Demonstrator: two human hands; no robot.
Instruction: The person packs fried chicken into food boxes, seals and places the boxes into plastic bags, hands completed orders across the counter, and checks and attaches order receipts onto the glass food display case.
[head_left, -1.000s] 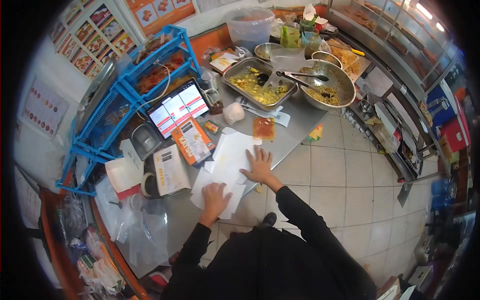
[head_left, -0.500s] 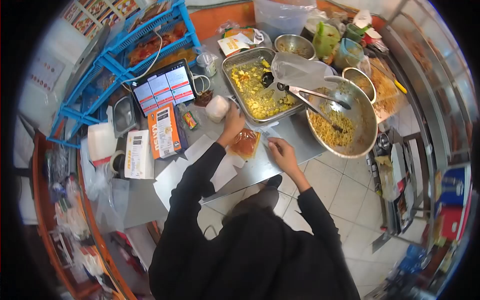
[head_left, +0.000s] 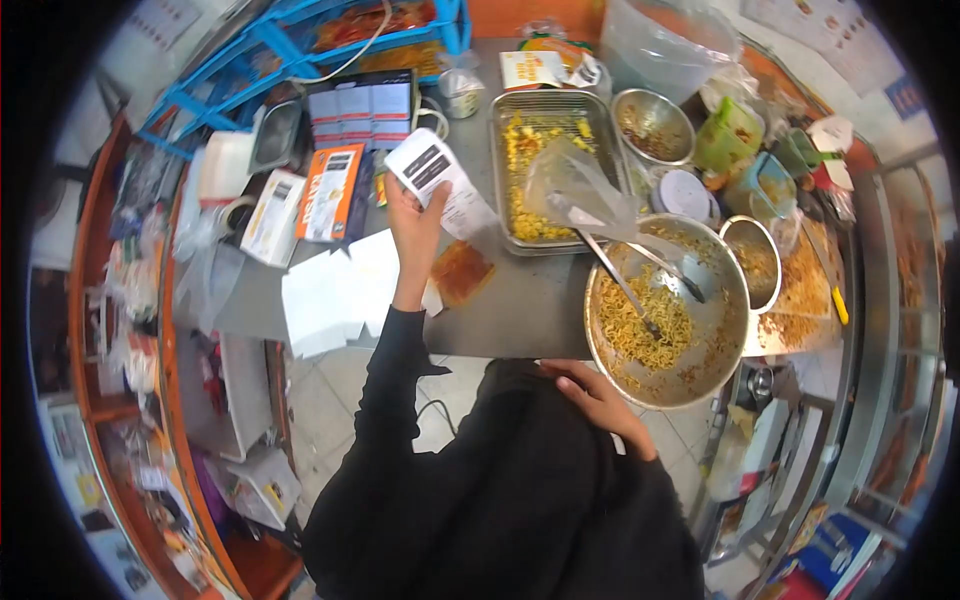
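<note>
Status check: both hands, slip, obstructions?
Left hand holding printed slip, partly covering it. Right hand apart from slip, near counter edge. Orange packet on counter nearby; nothing else covers slip.

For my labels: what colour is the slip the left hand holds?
White slip, black print; head view.

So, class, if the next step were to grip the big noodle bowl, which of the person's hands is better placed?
Probably the right hand: it looks empty and is close to the bowl. The left hand holds a paper slip, farther from the bowl.
</note>
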